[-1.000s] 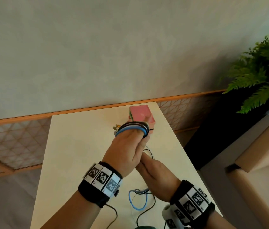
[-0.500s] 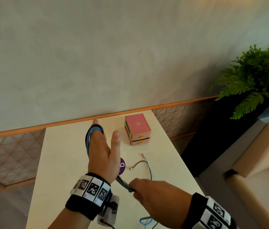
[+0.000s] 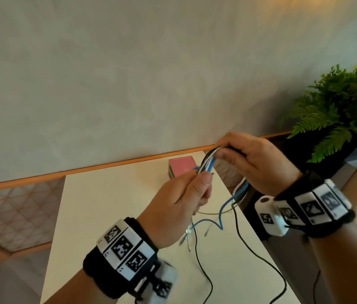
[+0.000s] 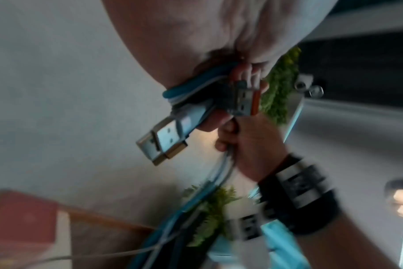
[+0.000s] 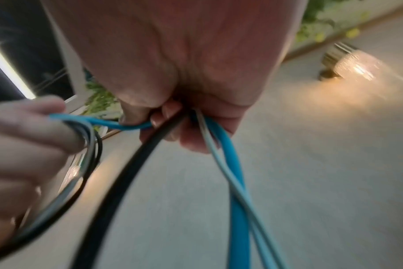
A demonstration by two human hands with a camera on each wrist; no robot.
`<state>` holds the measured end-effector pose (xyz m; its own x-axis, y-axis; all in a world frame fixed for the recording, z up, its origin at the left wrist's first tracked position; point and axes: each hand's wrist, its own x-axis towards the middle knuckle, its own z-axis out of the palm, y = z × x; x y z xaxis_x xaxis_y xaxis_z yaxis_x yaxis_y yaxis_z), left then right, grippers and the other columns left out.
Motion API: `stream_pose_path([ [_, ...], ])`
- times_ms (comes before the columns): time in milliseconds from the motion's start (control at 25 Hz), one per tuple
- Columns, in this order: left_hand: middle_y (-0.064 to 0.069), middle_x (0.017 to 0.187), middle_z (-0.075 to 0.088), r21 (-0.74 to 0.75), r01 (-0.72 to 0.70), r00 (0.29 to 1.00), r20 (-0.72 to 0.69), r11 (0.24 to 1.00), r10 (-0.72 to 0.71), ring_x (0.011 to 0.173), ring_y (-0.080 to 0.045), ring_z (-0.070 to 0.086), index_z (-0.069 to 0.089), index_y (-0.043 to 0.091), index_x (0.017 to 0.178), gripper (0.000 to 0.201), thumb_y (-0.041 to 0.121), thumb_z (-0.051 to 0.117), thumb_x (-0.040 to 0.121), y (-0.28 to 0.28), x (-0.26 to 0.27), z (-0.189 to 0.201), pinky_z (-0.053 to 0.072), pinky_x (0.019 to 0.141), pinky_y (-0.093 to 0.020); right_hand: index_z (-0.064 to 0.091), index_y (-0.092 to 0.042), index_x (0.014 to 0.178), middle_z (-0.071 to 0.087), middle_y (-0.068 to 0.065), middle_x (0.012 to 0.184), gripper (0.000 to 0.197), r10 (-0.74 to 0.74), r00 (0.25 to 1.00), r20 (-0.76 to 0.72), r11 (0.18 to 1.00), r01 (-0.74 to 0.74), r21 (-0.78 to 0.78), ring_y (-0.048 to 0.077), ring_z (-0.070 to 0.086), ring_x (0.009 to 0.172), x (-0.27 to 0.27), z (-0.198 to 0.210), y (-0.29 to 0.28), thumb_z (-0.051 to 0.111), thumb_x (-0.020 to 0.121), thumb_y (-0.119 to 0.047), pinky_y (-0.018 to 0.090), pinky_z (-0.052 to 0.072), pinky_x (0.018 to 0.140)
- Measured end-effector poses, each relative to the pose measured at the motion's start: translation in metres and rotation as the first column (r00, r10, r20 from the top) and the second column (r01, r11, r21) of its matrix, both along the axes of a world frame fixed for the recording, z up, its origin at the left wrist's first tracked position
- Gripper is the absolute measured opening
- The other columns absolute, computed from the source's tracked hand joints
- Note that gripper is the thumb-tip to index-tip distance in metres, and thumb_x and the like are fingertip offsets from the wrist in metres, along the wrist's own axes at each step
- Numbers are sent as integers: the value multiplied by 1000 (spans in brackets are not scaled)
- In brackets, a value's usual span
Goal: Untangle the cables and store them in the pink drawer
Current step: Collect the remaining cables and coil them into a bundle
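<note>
The left hand (image 3: 179, 198) is up in the air over the table (image 3: 107, 216). Its fingers are curled and pinch a bunch of cables (image 3: 206, 165) near the top of a loop. In the left wrist view, the plugs (image 4: 166, 138) stick out from under this hand. One is silver with a blue cover, and one has an orange edge.

The drawer (image 3: 182, 165) is a small pink box. It sits at the far end of the table, just behind the left hand. I think it is closed, but the hand hides most of its front.

The cables are blue, white and black. They run in a loop from one hand to the other. Long ends hang down, and a black one trails across the table.

The right hand (image 3: 254, 163) is just beside the left one and a little higher. Its fingers are curled round the same bunch.

I think the job is about half done. The cables look gathered into a coil, but the loose ends still need winding. Then the drawer has to be opened, and the coil has to go in.

The black and white square patterns on the wrist bands (image 3: 125, 251) are codes, not words. I can read no brand or writing anywhere.
</note>
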<state>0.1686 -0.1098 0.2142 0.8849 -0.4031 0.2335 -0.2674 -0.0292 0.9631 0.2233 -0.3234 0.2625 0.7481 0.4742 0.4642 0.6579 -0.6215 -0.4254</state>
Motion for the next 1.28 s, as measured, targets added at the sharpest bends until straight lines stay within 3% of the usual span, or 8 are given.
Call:
stream_pose_path([
  [160,8,61,41,-390,34,979,-171,920,-108,50,-8,33,53,7,87,38,41,46,101,-22,-9,22,20,61,-46,59,-25,88,60,10,74,46,77,979,-191,932,-3,362,28,60,70,-6,-42,25,47,98,-68,52,53,70],
  [320,-4,70,45,-448,-25,983,-175,894,-60,58,-14,43,55,5,100,13,14,46,96,-31,-8,18,39,65,-35,71,-35,115,80,-14,94,43,365,840,-400,660,70,748,2,73,95,-30,-80,45,70,83,-64,16,56,86],
  [400,-4,72,47,-463,-47,984,-172,885,-38,63,-15,46,57,6,101,14,8,45,94,-28,-6,19,45,71,-34,70,-45,125,78,-18,110,47,393,826,-404,596,105,796,-1,71,107,-37,-92,50,67,84,-67,19,55,94],
  [680,-1,86,65,-472,-87,995,-76,877,58,79,-11,70,51,2,110,8,4,44,108,-21,5,23,57,77,-23,64,-11,118,64,6,74,29,548,623,-559,413,380,828,18,53,52,-46,-83,64,36,111,-16,30,47,48],
  [960,0,78,63,-474,-292,956,-150,831,251,65,-16,61,54,10,101,14,6,43,110,-23,16,8,59,87,-43,67,-24,90,41,6,69,33,609,486,-627,437,454,776,16,37,49,-61,-114,74,41,111,-22,32,44,51],
  [1120,0,79,66,-366,-508,854,-96,779,512,71,-17,63,55,18,99,15,13,45,110,-18,26,-5,60,81,-43,58,-16,106,50,0,73,20,228,729,-645,808,228,544,19,45,61,-76,-131,78,41,110,-26,33,46,60],
  [1200,0,87,66,-120,-566,795,183,816,578,76,-10,65,54,17,105,12,20,44,109,-17,24,-20,56,72,-25,55,-23,106,57,-15,74,15,98,815,-571,931,128,343,8,49,63,-80,-126,76,41,111,-25,32,45,63],
  [1280,5,96,66,160,-546,776,467,822,424,86,-6,66,55,17,107,18,29,42,107,-13,22,-35,53,72,-15,51,-23,98,63,-12,82,13,34,875,-483,987,46,152,11,54,69,-77,-111,68,43,108,-18,32,45,65],
])
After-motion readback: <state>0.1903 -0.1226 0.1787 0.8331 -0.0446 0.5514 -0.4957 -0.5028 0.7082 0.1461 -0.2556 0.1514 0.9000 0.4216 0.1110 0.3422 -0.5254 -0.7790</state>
